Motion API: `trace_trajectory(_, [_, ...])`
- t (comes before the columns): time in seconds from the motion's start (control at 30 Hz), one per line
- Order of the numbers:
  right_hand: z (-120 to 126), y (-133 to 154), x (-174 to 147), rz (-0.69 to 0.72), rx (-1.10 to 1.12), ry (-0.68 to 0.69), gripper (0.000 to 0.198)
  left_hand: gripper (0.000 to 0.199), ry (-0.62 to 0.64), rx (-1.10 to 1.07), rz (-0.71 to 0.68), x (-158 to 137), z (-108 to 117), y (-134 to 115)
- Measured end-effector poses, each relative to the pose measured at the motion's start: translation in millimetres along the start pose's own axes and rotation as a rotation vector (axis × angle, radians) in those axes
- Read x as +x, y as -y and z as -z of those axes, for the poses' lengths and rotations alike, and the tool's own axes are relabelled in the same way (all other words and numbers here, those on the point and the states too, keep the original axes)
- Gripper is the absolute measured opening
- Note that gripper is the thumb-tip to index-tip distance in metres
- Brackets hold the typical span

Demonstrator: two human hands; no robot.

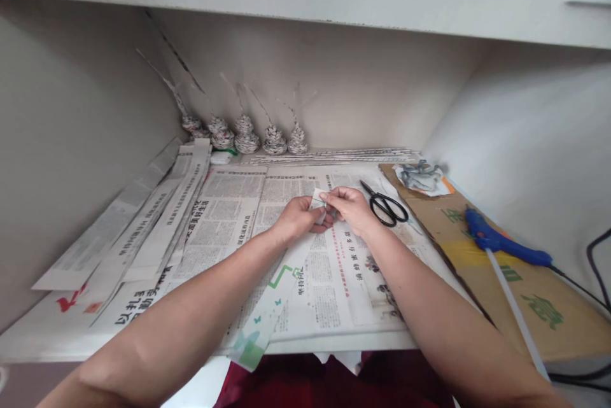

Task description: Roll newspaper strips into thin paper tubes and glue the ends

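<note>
Above the newspaper-covered table, both my hands pinch one end of a long paper strip point(270, 303). My left hand point(301, 216) has its fingers closed on the strip's upper end from the left. From the right, my right hand point(349, 205) grips the same end between thumb and fingers. A thin dark line, perhaps a fine stick or wire, crosses the strip's white corner between the thumbs. Printed with green shapes and butterflies, the strip hangs down toward the table's front edge. Black-handled scissors point(386, 205) lie just right of my right hand.
Cut newspaper strips point(157, 223) lie at the left. Several woven paper gourd shapes point(247, 134) stand along the back wall, beside thin rolled paper sticks point(334, 156). At the right, a blue glue gun point(506, 244) rests on cardboard point(529, 312), with a crumpled smeared sheet point(422, 179) behind.
</note>
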State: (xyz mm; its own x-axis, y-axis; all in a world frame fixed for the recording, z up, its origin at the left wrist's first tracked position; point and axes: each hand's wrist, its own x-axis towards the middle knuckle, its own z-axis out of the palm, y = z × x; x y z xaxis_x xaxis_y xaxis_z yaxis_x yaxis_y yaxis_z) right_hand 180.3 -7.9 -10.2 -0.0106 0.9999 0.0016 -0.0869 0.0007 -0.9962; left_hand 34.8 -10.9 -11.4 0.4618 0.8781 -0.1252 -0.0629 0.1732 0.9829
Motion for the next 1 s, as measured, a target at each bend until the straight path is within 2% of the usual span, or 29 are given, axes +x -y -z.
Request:
trace_trajectory(0.27, [8, 3, 2, 0.004, -0.060, 0.047, 0.034, 0.029, -0.051, -0.016, -0.006, 0, 0, 0])
trace_trajectory(0.43, [13, 2, 4, -0.002, -0.102, 0.130, 0.029, 0.024, -0.021, -0.034, -0.018, 0, 3, 1])
trace_trajectory(0.77, [9, 2, 3, 0.000, -0.089, 0.094, 0.027, 0.019, -0.040, -0.110, 0.037, 0, -1, -2])
trace_trajectory(1.0, [12, 5, 2, 0.006, -0.103, 0.209, 0.027, 0.017, -0.092, -0.109, 0.058, 1, 0, -4])
